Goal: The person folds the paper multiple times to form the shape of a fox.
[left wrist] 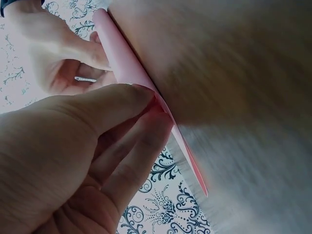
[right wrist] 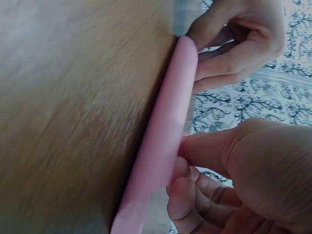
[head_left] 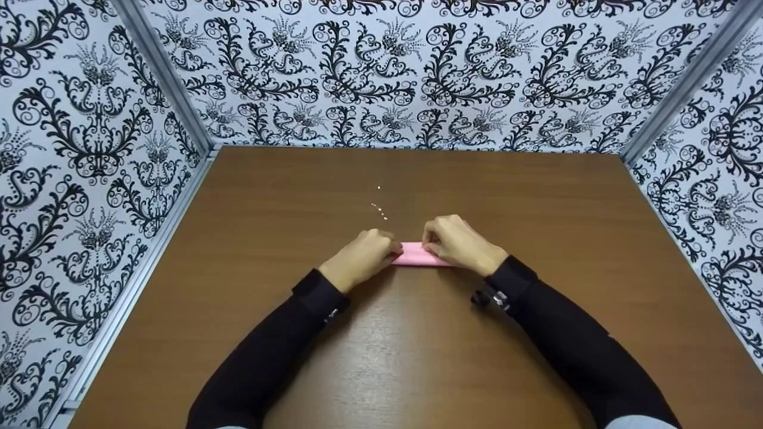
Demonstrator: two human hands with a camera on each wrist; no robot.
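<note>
A strip of pink paper (head_left: 412, 256), folded or rolled over on itself, lies across the middle of the wooden table. At its left part, my left hand (head_left: 365, 252) pinches the edge; in the left wrist view the thumb (left wrist: 119, 100) and forefinger meet on it, and one end of the paper (left wrist: 195, 178) tapers out past them. My right hand (head_left: 458, 239) pinches the far edge nearer the right end, the thumb (right wrist: 207, 148) and fingertips at the fold in the right wrist view. Both palms are turned away from the head view.
Several tiny white scraps (head_left: 380, 210) lie on the table (head_left: 506, 196) beyond the paper. Patterned panels (head_left: 387, 71) in metal frames stand at the back and both sides. Dark sleeves cover both forearms, and a small dark device (head_left: 492, 297) sits at the right wrist.
</note>
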